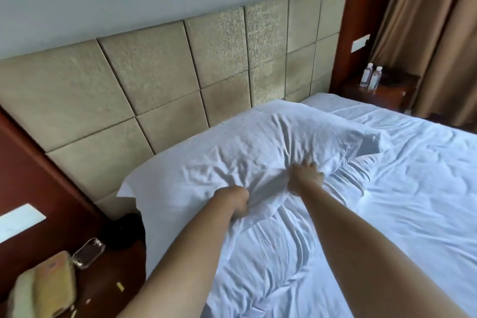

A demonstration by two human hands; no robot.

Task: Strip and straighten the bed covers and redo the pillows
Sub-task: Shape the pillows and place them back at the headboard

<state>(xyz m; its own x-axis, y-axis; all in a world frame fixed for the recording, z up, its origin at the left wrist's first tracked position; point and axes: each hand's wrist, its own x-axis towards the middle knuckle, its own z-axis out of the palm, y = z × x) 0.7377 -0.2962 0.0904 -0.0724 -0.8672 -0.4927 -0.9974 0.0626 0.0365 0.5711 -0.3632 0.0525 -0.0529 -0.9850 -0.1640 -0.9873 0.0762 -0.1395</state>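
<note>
Pillow (245, 152) lies at the head edge of the bed (413, 188), just in front of the headboard (154, 80), long axis running along that edge from the left corner toward the middle. You hold it by its near long side: your left hand (236, 202) is curled tight round a bunched fold of the case near the left end, and your right hand (305, 177) has its fingers dug into the fabric further along, toward the centre. Both grips sit on the same edge, close together, so the far end of the pillow is unsupported and trails right. Left hand is nearer the corner. Judgement: any lift or shake pivots on this near edge.

Case is white, thin woven cloth, heavily creased, with a flat flap at each end; filling looks soft and slumped. Sheet below is white and rumpled. Headboard is padded, in square tan panels with a coarse texture.
</note>
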